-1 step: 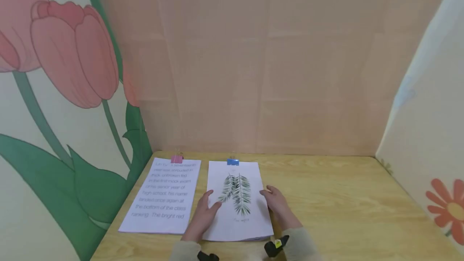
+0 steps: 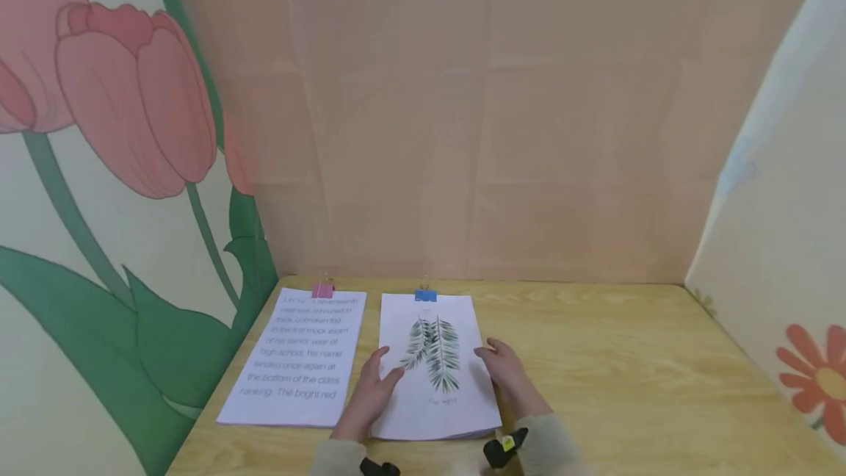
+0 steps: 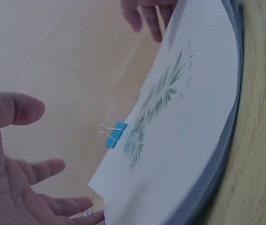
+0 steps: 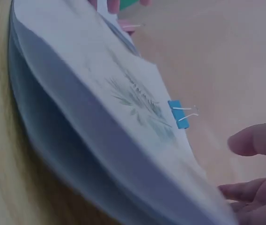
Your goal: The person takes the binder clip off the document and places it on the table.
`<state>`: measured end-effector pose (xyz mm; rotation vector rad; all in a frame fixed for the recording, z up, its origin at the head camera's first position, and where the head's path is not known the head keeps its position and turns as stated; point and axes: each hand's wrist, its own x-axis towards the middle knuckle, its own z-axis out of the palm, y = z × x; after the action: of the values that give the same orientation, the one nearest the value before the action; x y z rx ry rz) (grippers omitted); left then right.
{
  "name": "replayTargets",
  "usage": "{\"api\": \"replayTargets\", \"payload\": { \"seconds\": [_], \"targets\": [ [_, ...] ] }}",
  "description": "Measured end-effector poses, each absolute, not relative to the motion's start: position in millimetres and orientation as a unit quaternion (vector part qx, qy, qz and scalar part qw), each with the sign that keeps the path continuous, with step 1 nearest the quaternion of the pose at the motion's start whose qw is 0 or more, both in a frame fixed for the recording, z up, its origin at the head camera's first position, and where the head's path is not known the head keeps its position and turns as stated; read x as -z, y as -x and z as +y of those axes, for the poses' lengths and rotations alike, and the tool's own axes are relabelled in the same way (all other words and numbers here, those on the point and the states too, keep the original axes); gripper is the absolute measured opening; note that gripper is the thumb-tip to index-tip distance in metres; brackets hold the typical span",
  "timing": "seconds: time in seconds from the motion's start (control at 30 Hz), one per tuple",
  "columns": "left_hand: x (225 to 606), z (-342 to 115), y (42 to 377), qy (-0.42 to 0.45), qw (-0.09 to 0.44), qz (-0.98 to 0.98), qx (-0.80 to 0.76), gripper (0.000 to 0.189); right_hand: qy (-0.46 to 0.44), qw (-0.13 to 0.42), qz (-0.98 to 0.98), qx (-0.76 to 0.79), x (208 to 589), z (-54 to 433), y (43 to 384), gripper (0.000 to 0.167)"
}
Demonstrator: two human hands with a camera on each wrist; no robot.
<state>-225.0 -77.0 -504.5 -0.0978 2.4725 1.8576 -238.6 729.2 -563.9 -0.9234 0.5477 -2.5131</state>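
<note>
A stack of paper sheets lies on the wooden table, its top page printed with two green palm leaves. At its far edge sits a blue binder clip. My left hand is at the left edge, thumb and fingers spread, fingertips close to the paper in the left wrist view. By the right edge is my right hand, fingers loosely bent and thumb apart from them. In the right wrist view the stack's near edge shows a gap between upper and lower sheets.
To the left lies a second paper stack with large printed text and a pink binder clip at its top. Behind the table hangs a beige cloth. Walls with painted flowers flank both sides.
The palm-leaf stack and its blue clip have shifted very slightly to the right. Both hands stay almost where they were.
</note>
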Motion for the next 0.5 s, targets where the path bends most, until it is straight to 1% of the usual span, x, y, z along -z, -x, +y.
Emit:
{"api": "replayTargets", "payload": {
  "seconds": [0.1, 0.2, 0.27, 0.4, 0.43, 0.5],
  "targets": [
    [505.0, -76.8, 224.5, 0.024, 0.038, 0.775, -0.631, 0.063, 0.329, 0.185, 0.203, 0.903, 563.2, 725.5, 235.9, 0.048],
    [505.5, -77.4, 225.6, 0.015, 0.052, 0.760, -0.648, 0.062, 0.331, 0.189, 0.200, 0.903, 564.0, 724.5, 234.9, 0.050],
    [505.6, -77.5, 227.1, 0.019, 0.058, 0.753, -0.655, 0.062, 0.328, 0.204, 0.193, 0.902, 565.7, 727.0, 235.4, 0.055],
    [505.1, -76.8, 231.7, 0.037, 0.073, 0.725, -0.684, 0.065, 0.301, 0.236, 0.181, 0.906, 571.4, 741.8, 240.4, 0.074],
    [505.9, -76.7, 232.7, 0.038, 0.078, 0.718, -0.690, 0.065, 0.293, 0.243, 0.185, 0.906, 572.9, 746.7, 242.5, 0.076],
    [506.5, -76.7, 234.5, 0.043, 0.090, 0.704, -0.704, 0.069, 0.284, 0.248, 0.199, 0.905, 569.4, 752.1, 244.2, 0.074]
  ]
}}
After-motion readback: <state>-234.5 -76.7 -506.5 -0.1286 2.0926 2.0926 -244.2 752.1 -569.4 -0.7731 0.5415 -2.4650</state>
